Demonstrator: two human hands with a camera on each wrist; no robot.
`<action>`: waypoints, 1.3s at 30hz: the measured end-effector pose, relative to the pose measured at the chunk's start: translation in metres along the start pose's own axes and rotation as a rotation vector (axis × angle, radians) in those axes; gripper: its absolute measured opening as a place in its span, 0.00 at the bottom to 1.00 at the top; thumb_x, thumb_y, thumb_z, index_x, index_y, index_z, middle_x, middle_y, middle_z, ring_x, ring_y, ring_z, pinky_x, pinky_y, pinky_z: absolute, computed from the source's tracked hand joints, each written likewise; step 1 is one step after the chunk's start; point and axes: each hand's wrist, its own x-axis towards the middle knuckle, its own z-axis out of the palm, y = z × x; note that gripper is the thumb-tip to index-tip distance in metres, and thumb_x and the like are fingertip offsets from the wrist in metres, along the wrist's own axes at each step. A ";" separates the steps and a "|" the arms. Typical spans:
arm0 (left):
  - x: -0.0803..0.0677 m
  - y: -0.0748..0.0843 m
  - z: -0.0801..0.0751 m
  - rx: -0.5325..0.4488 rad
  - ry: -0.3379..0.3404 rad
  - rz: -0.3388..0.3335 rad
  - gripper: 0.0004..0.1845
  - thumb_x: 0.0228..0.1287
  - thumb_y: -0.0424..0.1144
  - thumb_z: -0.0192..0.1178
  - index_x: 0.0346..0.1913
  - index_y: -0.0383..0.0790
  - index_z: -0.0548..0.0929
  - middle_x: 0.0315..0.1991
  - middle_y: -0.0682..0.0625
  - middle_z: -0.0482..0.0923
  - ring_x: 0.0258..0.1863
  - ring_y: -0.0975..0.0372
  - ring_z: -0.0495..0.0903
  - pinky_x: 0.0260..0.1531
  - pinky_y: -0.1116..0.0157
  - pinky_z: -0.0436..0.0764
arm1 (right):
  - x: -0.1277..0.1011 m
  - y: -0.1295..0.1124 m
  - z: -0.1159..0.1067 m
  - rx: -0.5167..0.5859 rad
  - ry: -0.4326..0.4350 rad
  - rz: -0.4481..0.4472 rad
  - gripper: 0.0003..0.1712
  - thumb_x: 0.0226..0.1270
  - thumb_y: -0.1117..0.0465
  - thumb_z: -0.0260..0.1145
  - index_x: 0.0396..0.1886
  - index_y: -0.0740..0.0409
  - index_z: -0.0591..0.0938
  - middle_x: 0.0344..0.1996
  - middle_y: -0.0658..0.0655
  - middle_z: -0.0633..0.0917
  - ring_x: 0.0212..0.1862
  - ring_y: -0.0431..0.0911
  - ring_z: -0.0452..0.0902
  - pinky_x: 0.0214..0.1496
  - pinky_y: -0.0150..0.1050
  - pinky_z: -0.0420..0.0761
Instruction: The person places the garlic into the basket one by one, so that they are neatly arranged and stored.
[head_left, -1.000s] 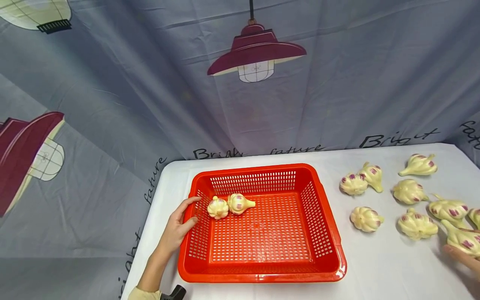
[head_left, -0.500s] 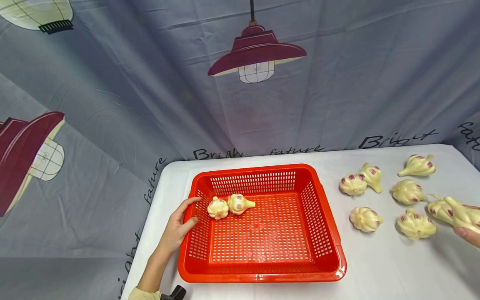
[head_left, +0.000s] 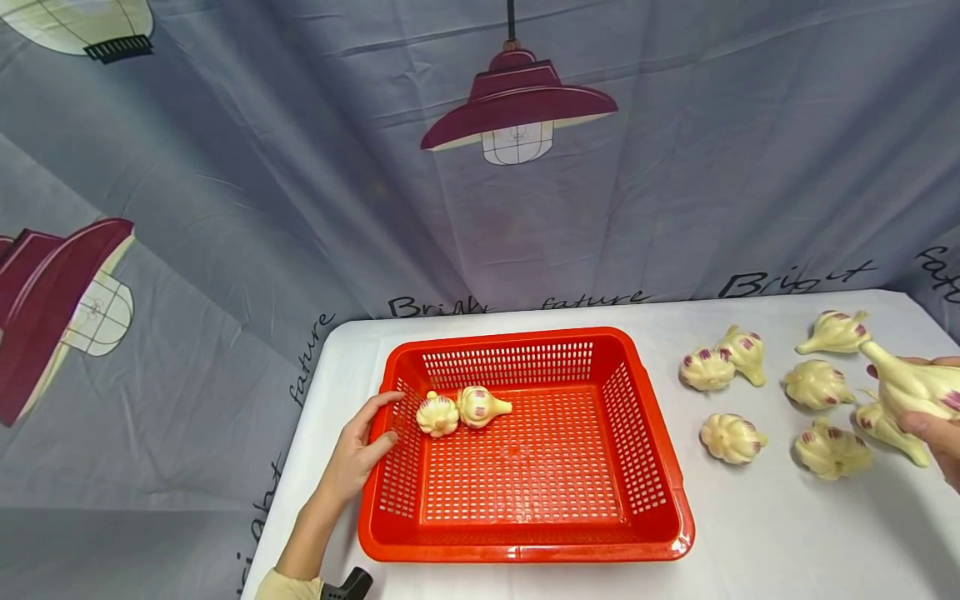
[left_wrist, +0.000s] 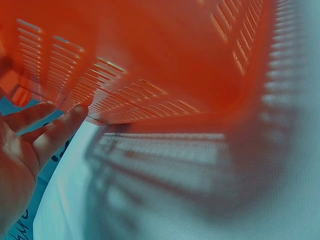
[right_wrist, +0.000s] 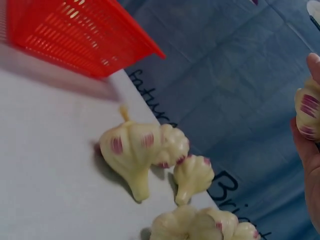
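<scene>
Right hand (head_left: pixel 941 429) now grips a garlic bulb (head_left: pixel 911 387), lifted clear of the surface (head_left: pixel 750 517) where a second ago it lay among the loose bulbs (head_left: pixel 817 383). Left hand (head_left: pixel 358 454), fingers relaxed, remains against the red basket's (head_left: pixel 525 546) left wall. Two bulbs (head_left: pixel 457 410) already sit inside (far left corner); judged: a third is in transit.

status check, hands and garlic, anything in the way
Left hand open, fingers on the red basket wall. Right hand holds one garlic bulb above the table. Two bulbs in the basket. Nothing between the held bulb and the basket.
</scene>
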 end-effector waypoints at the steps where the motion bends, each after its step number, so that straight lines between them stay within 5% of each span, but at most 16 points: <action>1: 0.000 0.000 0.000 0.000 -0.001 -0.001 0.28 0.65 0.21 0.50 0.69 0.36 0.70 0.66 0.32 0.67 0.50 0.39 0.77 0.39 0.58 0.86 | 0.002 0.000 0.001 0.029 -0.016 0.012 0.27 0.53 0.94 0.54 0.53 0.78 0.70 0.53 0.69 0.83 0.52 0.50 0.83 0.49 0.33 0.82; 2: 0.000 0.001 0.000 0.001 0.000 -0.001 0.28 0.66 0.21 0.50 0.69 0.37 0.70 0.66 0.32 0.66 0.50 0.39 0.77 0.39 0.59 0.86 | 0.003 -0.002 0.003 0.009 -0.015 0.023 0.27 0.54 0.94 0.54 0.54 0.78 0.70 0.54 0.69 0.83 0.51 0.49 0.83 0.43 0.31 0.83; 8: -0.001 0.000 -0.001 0.005 -0.003 0.009 0.28 0.66 0.22 0.50 0.69 0.38 0.71 0.67 0.32 0.66 0.52 0.39 0.77 0.39 0.59 0.86 | 0.017 -0.006 0.013 -0.100 0.025 0.041 0.29 0.55 0.93 0.51 0.58 0.75 0.70 0.55 0.65 0.82 0.50 0.46 0.83 0.43 0.29 0.82; 9: -0.001 0.000 -0.001 0.005 -0.003 0.010 0.28 0.66 0.22 0.50 0.69 0.38 0.71 0.67 0.32 0.66 0.52 0.39 0.77 0.39 0.59 0.86 | 0.019 -0.006 0.015 -0.072 0.022 0.048 0.31 0.54 0.94 0.51 0.58 0.76 0.69 0.55 0.66 0.82 0.52 0.47 0.83 0.50 0.33 0.81; 15: 0.000 -0.001 -0.001 0.013 0.005 0.005 0.28 0.65 0.21 0.50 0.69 0.39 0.71 0.66 0.32 0.67 0.52 0.38 0.77 0.39 0.59 0.86 | 0.032 -0.005 0.042 -0.028 0.022 0.123 0.37 0.51 0.98 0.50 0.62 0.78 0.68 0.57 0.65 0.81 0.53 0.48 0.83 0.48 0.36 0.81; 18: -0.001 -0.002 -0.001 0.012 0.003 0.007 0.29 0.65 0.21 0.50 0.68 0.39 0.71 0.66 0.32 0.67 0.51 0.39 0.77 0.40 0.58 0.86 | 0.038 -0.004 0.059 -0.138 0.045 0.204 0.37 0.53 0.96 0.53 0.63 0.73 0.70 0.55 0.59 0.82 0.42 0.40 0.84 0.30 0.22 0.79; 22: -0.001 -0.003 -0.001 0.010 -0.004 0.016 0.29 0.65 0.20 0.50 0.69 0.38 0.71 0.66 0.32 0.67 0.51 0.39 0.76 0.40 0.58 0.86 | 0.047 0.001 0.079 -0.252 0.021 0.290 0.37 0.55 0.94 0.55 0.64 0.69 0.71 0.55 0.57 0.81 0.38 0.39 0.81 0.21 0.26 0.76; 31: 0.000 -0.004 0.000 -0.009 -0.004 0.013 0.28 0.65 0.20 0.49 0.68 0.38 0.71 0.65 0.32 0.67 0.51 0.39 0.76 0.39 0.58 0.86 | 0.068 0.026 0.116 -0.424 -0.091 0.402 0.37 0.54 0.89 0.63 0.63 0.64 0.72 0.54 0.56 0.79 0.39 0.40 0.79 0.32 0.29 0.81; 39: 0.000 -0.003 0.000 -0.022 -0.005 0.011 0.29 0.64 0.20 0.50 0.68 0.38 0.71 0.65 0.32 0.67 0.50 0.39 0.77 0.38 0.57 0.86 | 0.082 0.048 0.139 -0.412 -0.198 0.404 0.35 0.53 0.87 0.66 0.60 0.63 0.73 0.58 0.55 0.80 0.43 0.43 0.80 0.36 0.32 0.84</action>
